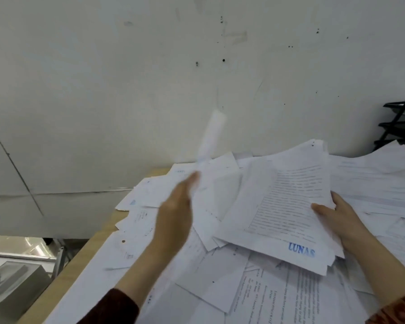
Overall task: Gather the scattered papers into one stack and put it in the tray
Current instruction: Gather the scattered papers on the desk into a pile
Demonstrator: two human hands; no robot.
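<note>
Rightward, right hand [344, 220] holds stack [288, 206] edge.

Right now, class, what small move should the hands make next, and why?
Probably bring the left hand, which holds a raised, blurred sheet, across onto the bundle gripped by the right hand. The bundle is already partly gathered, while loose papers cover the desk and the black tray waits far right.
</note>
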